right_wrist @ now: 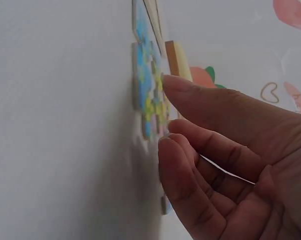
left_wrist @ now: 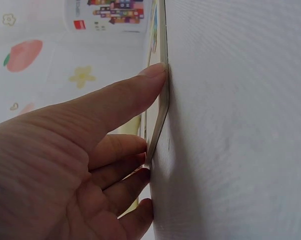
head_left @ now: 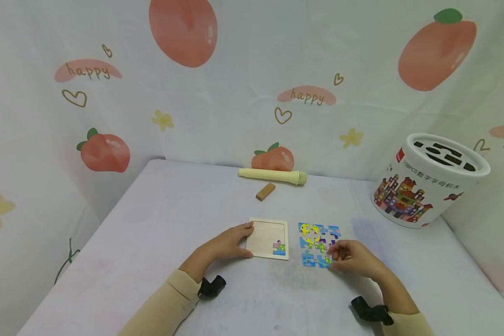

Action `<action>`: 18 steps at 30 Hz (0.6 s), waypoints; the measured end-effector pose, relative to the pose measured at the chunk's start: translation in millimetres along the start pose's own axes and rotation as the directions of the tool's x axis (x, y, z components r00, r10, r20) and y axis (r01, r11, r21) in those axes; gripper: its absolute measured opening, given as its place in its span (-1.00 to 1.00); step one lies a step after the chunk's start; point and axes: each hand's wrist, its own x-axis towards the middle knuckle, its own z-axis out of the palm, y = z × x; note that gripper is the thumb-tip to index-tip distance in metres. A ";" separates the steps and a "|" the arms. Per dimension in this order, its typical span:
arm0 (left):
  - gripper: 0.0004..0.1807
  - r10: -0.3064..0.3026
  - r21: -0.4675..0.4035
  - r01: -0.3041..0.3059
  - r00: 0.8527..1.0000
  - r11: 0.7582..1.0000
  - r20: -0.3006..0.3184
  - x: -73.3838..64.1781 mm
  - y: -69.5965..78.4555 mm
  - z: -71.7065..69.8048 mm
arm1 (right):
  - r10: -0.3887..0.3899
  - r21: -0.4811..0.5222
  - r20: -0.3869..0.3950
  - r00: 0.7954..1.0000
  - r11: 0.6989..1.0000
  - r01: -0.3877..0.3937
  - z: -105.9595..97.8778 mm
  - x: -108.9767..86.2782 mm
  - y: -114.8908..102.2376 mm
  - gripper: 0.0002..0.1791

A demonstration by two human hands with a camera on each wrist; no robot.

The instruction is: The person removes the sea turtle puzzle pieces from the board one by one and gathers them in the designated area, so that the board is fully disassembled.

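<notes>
My left hand (head_left: 226, 243) grips the left side of a square wooden puzzle tray (head_left: 262, 240), thumb at its near corner and fingers along the far part of that edge. Inside the tray's near right corner sits a blue, green and pink jigsaw piece (head_left: 279, 249). To the right of the tray lies a patch of colourful jigsaw pieces (head_left: 308, 258), blue with yellow and purple. Over their right edge is my right hand (head_left: 356, 259), its fingers loosely bent. In the right wrist view its thumb (right_wrist: 190, 94) stands apart from the fingertips, with nothing held between them.
A small brown wooden block (head_left: 265, 192) lies behind the tray. Beyond it, a pale yellow microphone-shaped stick (head_left: 270, 175) rests near the table's back edge. A large white block bucket (head_left: 428, 182) stands at the back right. A printed curtain (head_left: 235, 93) hangs behind the white table (head_left: 122, 261).
</notes>
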 end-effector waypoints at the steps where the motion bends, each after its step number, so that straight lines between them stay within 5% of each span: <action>1: -0.16 -0.001 -0.001 0.001 1.000 1.000 0.000 0.0 -0.1 -0.2 | -0.001 -0.009 -0.003 1.000 1.000 0.001 -1.3 1.0 -1.9 -0.64; 9: -0.17 -0.008 -0.012 0.008 1.000 1.000 0.004 0.6 -1.7 -0.2 | -0.107 -0.069 -0.004 0.994 0.992 0.106 -1.6 16.8 -21.0 -0.68; 18: -0.16 -0.002 -0.015 0.002 1.000 1.000 0.001 -1.5 0.8 -0.1 | -0.160 -0.086 0.074 0.984 0.982 0.166 22.2 47.8 -42.3 -0.71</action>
